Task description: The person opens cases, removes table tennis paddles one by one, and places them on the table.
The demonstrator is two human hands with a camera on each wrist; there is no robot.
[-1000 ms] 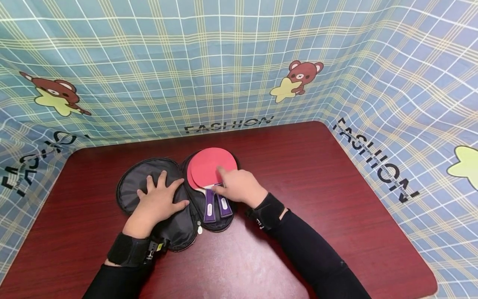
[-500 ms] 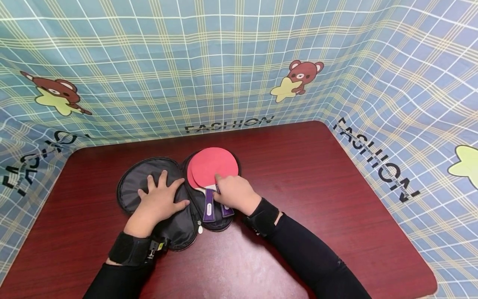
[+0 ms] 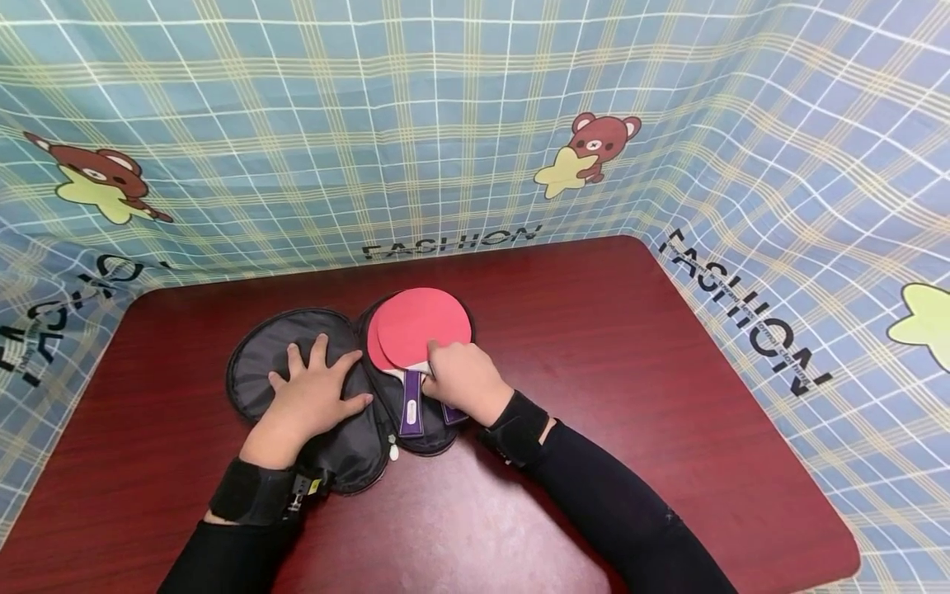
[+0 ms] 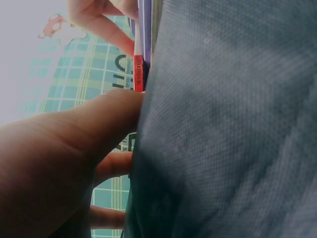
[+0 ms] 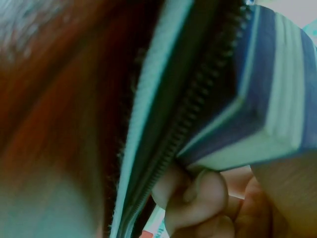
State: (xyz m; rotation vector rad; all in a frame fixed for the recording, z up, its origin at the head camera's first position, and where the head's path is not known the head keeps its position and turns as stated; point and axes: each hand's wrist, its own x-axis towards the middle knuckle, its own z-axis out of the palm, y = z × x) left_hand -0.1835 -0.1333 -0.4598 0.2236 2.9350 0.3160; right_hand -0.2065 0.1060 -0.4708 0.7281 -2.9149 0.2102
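Two red table tennis paddles lie overlapped in the right half of an unzipped black paddle case [image 3: 252,371] in the head view. The upper paddle [image 3: 426,326] has its handle under my right hand [image 3: 469,381], which grips it with the index finger reaching to the red face. In the right wrist view, curled fingers [image 5: 198,206] sit beside the purple-and-white handle end [image 5: 277,94]. The lower paddle's purple handle [image 3: 411,406] lies uncovered to the left. My left hand [image 3: 308,400] rests with spread fingers on the case's left half.
A zipper pull [image 3: 393,448] hangs at the case's near edge between its halves. The case lies on a dark red table [image 3: 631,396]. Plaid cloth [image 3: 445,124] with bear prints stands behind and beside the table.
My right hand has moved slightly down from the paddle's neck and closed round the upper paddle's handle. The left hand stays on the case. The head view has shifted slightly.
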